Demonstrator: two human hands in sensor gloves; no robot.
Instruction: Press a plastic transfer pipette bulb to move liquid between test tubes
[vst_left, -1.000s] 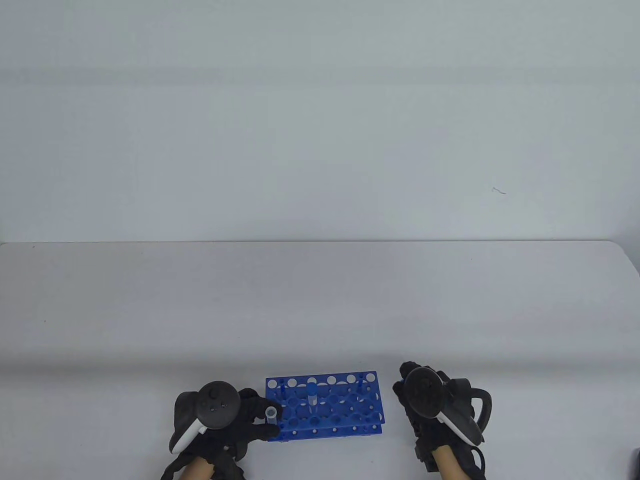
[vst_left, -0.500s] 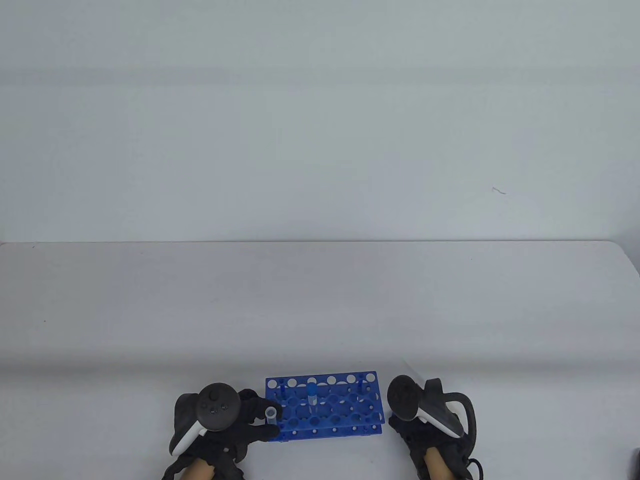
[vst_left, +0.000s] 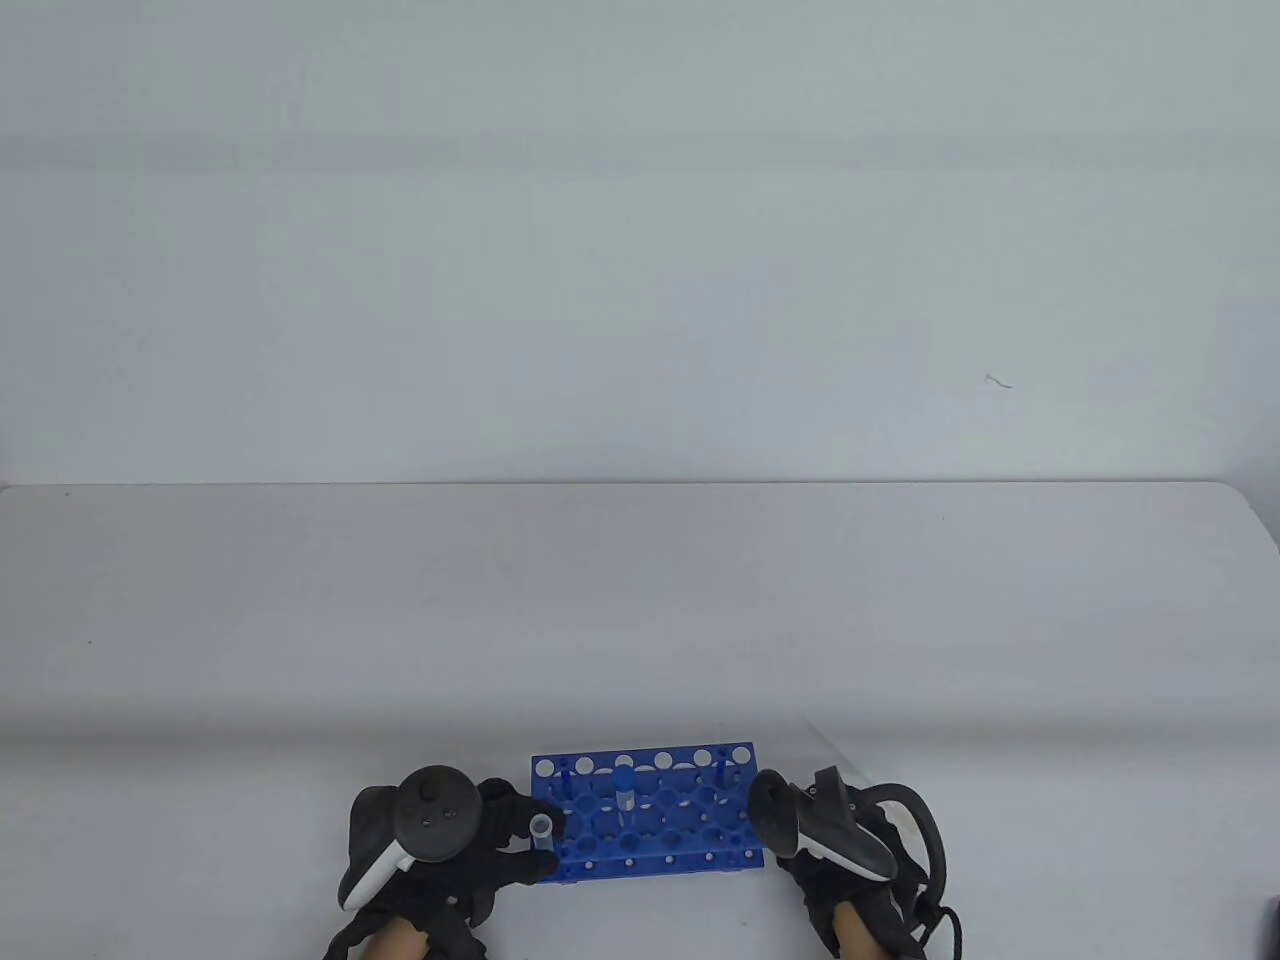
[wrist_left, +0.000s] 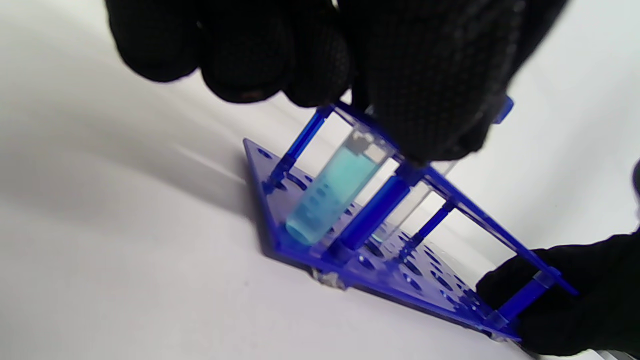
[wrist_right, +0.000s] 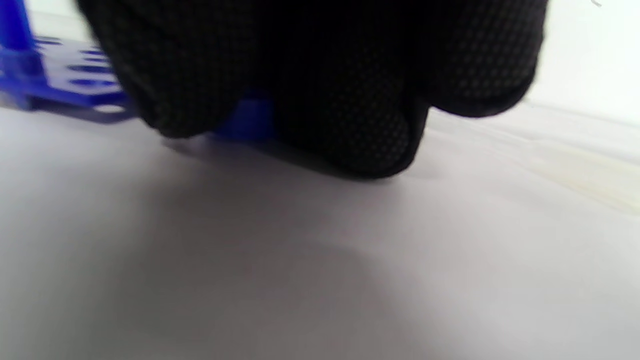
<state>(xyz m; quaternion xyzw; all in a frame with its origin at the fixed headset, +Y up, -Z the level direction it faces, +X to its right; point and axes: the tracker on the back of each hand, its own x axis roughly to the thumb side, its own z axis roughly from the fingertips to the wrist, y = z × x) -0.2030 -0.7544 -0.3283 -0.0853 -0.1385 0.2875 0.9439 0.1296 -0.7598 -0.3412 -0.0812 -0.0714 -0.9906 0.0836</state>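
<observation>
A blue test tube rack (vst_left: 690, 815) stands at the table's front edge. My left hand (vst_left: 530, 838) grips the top of an open tube (vst_left: 541, 828) seated at the rack's front left corner. In the left wrist view my fingers (wrist_left: 425, 90) pinch this tube (wrist_left: 335, 195), which holds light blue liquid. A blue-capped tube (vst_left: 625, 790) stands mid-rack. My right hand (vst_left: 790, 850) holds the rack's right end; its fingers (wrist_left: 565, 295) wrap the corner in the left wrist view. A faint clear pipette (vst_left: 818, 737) seems to lie behind my right hand.
The rack (wrist_right: 60, 75) shows at the left of the right wrist view behind my gloved fingers (wrist_right: 350, 125). A second clear tube (wrist_left: 415, 205) stands behind the filled one. Bare white table (vst_left: 640, 620) stretches behind the rack.
My right hand has moved left and turned, from beside the rack to its right end, where it now takes hold. My left hand and the tubes have not moved.
</observation>
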